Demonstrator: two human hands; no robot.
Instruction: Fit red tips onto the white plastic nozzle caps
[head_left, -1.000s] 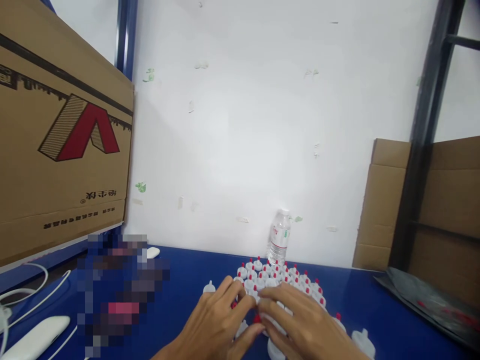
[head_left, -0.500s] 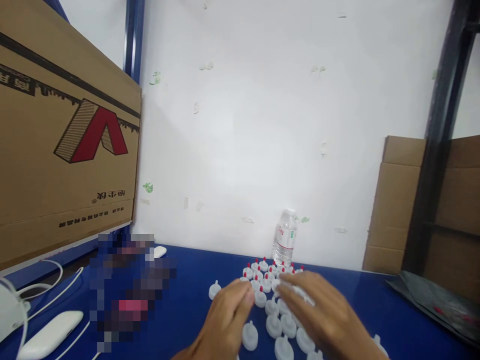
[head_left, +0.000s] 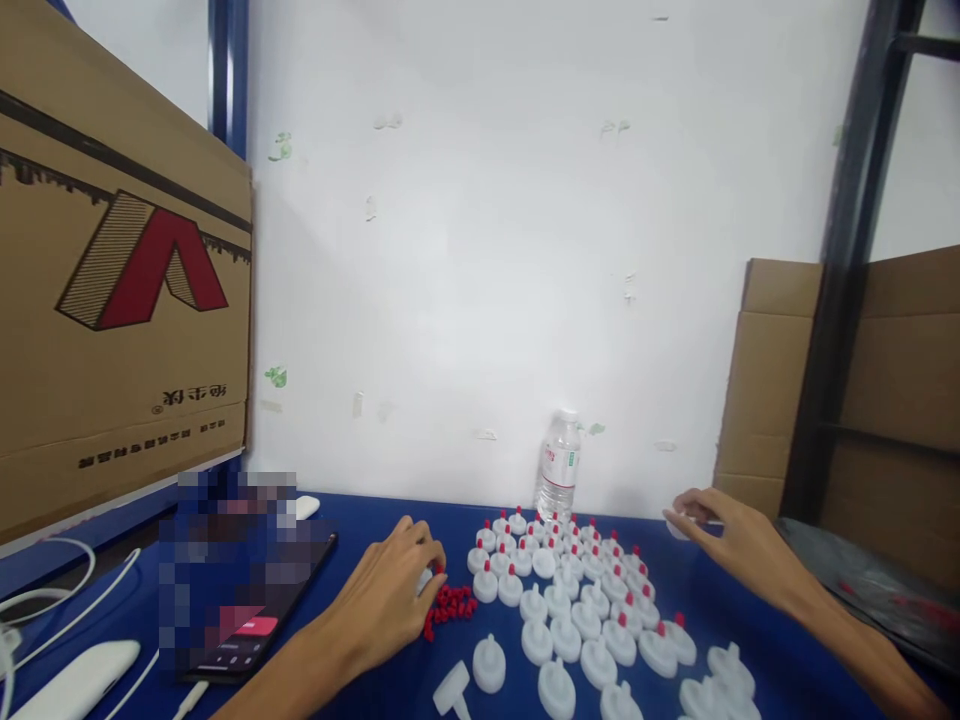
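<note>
A pixelated block hides most of the phone (head_left: pixel 247 625) near the blue worktop's (head_left: pixel 375 690) left edge. The left hand (head_left: pixel 382 595) covers whatever its curled fingertips pinch by the red tips (head_left: pixel 450 605). The right hand's (head_left: pixel 739 545) white piece (head_left: pixel 679 525) is too blurred to identify.

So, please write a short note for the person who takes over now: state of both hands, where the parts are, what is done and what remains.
Left hand: curled on the blue table, fingertips at the pile of small red tips.
Right hand: reached out to the far right, fingers on a white cap near the wall.
White caps stand in rows mid-table. Done: the far rows carry red tips. Left: the near caps are plain white, and one lies tipped over.
Water bottle stands behind the rows.
</note>
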